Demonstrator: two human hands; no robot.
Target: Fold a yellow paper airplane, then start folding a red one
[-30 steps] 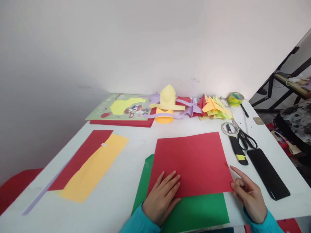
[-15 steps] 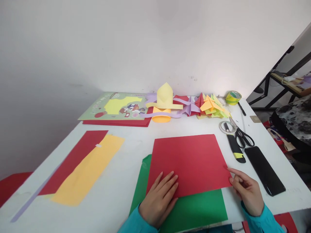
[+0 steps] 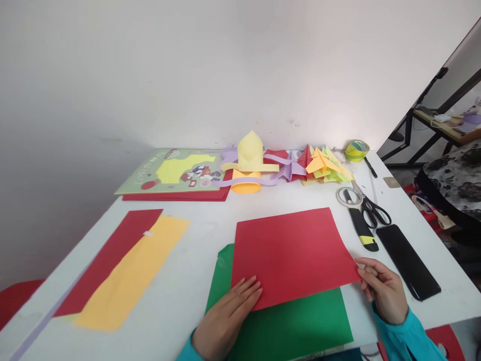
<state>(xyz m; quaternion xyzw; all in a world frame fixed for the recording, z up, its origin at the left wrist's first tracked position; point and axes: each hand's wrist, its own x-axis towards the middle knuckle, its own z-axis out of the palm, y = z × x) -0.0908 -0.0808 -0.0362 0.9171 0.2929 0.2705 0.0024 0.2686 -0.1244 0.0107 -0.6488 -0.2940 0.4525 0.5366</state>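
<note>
A red paper sheet (image 3: 293, 253) lies on top of a green sheet (image 3: 293, 326) near the front edge of the white table (image 3: 203, 225). My left hand (image 3: 225, 321) rests flat with fingers stretched out, fingertips on the red sheet's near left corner. My right hand (image 3: 383, 288) pinches the red sheet's near right corner, which looks slightly lifted. Both sleeves are teal.
Red and yellow paper strips (image 3: 120, 265) lie at the left. At the back sit a paper pad (image 3: 173, 173) and several folded paper shapes (image 3: 285, 165). Tape rolls (image 3: 356, 149), scissors (image 3: 370, 208), a utility knife (image 3: 361, 228) and a black phone (image 3: 408, 260) lie at the right.
My left hand has slid back toward me, down to the red sheet's corner. My right hand has closed on the right corner. The red sheet has turned slightly.
</note>
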